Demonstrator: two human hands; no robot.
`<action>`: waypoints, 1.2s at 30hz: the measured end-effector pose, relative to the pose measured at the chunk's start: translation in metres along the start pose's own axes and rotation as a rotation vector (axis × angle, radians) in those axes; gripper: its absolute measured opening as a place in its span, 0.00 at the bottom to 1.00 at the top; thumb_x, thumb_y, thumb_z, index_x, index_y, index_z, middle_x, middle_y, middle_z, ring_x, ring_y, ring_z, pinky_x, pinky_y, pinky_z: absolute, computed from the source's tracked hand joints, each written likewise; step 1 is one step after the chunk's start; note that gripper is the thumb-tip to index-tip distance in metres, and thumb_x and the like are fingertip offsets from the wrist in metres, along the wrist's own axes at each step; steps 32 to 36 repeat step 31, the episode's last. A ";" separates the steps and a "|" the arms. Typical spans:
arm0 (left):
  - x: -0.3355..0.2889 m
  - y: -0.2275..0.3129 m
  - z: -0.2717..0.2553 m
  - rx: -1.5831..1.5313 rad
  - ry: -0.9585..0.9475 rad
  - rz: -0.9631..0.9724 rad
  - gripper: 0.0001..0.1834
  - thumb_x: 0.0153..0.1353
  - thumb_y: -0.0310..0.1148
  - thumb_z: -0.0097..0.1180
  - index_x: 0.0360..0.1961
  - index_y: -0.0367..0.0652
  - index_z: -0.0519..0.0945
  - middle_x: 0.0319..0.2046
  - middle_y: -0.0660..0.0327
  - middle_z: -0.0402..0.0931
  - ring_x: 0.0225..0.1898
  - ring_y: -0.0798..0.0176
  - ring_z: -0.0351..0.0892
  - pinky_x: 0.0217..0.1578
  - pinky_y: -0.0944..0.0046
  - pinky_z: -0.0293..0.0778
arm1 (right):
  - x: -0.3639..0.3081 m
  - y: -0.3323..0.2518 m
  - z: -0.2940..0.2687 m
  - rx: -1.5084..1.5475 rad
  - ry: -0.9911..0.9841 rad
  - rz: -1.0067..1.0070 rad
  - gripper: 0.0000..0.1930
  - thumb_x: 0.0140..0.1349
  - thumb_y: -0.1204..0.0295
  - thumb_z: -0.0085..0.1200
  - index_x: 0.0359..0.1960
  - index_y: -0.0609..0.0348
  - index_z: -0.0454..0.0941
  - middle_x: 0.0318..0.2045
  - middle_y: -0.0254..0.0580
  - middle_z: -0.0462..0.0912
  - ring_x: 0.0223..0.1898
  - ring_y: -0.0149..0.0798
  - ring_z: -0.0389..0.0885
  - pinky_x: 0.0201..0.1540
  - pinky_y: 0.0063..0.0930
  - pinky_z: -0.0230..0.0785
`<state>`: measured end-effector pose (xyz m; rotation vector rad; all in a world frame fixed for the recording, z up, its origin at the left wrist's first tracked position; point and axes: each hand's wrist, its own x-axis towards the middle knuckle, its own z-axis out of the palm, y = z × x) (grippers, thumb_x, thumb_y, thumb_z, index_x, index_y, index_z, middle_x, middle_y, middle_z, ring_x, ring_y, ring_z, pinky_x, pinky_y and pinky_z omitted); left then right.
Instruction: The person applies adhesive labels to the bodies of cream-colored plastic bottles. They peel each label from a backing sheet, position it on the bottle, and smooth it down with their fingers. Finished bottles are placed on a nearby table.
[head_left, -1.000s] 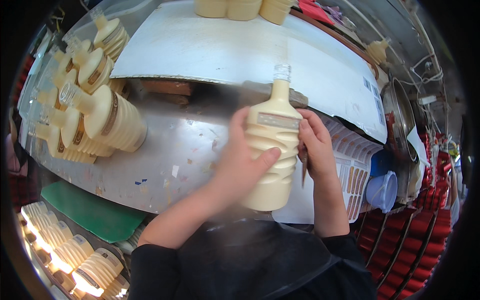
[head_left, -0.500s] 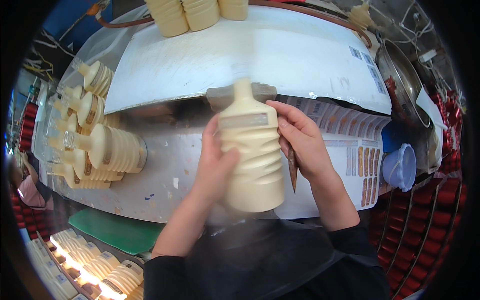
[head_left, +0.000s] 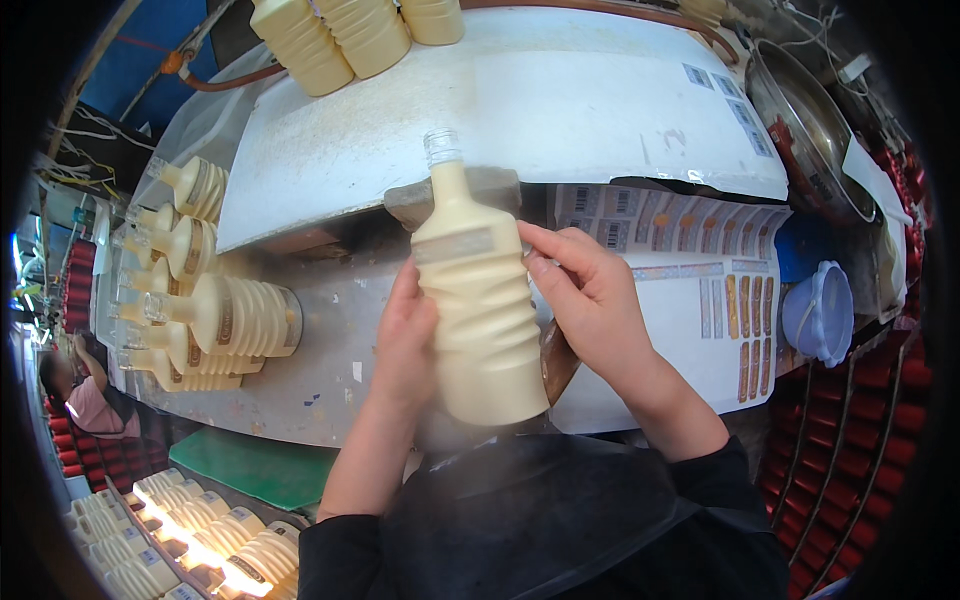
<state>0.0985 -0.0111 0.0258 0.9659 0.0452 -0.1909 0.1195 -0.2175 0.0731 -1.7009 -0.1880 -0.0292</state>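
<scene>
Bottle (head_left: 480, 300) tilted since prior frame, neck now visible; both hands' grip holds it: left hand (head_left: 405, 345), right hand (head_left: 585, 295) pressing label; finished bottles (head_left: 215, 320) lie on counter (head_left: 330, 385).

The bottle (head_left: 478, 300) now shows its clear threaded neck again above the cream body; half a second ago the neck was hidden against the block behind it. The label band on the shoulder has turned: it faced the camera squarely before and now appears pale and angled to the left. The left hand (head_left: 405, 345) has slid from the bottle's front to its left flank. The right hand (head_left: 585, 300) has shifted so its fingertips (head_left: 535, 255) press the shoulder just below the band.
</scene>
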 end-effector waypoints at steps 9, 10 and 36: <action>-0.002 0.003 0.005 0.016 -0.004 0.003 0.42 0.69 0.44 0.64 0.77 0.39 0.58 0.69 0.54 0.70 0.67 0.57 0.74 0.67 0.53 0.73 | -0.001 -0.004 0.001 -0.054 0.016 -0.008 0.17 0.72 0.79 0.52 0.60 0.69 0.80 0.38 0.37 0.80 0.40 0.28 0.77 0.43 0.20 0.68; -0.002 0.003 0.005 0.026 -0.001 0.006 0.43 0.69 0.44 0.64 0.77 0.39 0.58 0.69 0.54 0.70 0.68 0.57 0.73 0.67 0.53 0.72 | -0.001 -0.004 0.001 -0.064 0.023 0.011 0.17 0.72 0.80 0.51 0.60 0.69 0.80 0.38 0.37 0.80 0.40 0.28 0.77 0.43 0.20 0.68; -0.011 0.019 0.031 0.399 0.172 0.090 0.46 0.61 0.31 0.69 0.75 0.37 0.56 0.70 0.53 0.64 0.69 0.56 0.68 0.70 0.56 0.65 | 0.008 0.015 -0.002 0.080 -0.063 0.260 0.25 0.66 0.79 0.48 0.64 0.56 0.81 0.43 0.37 0.80 0.46 0.29 0.76 0.52 0.20 0.67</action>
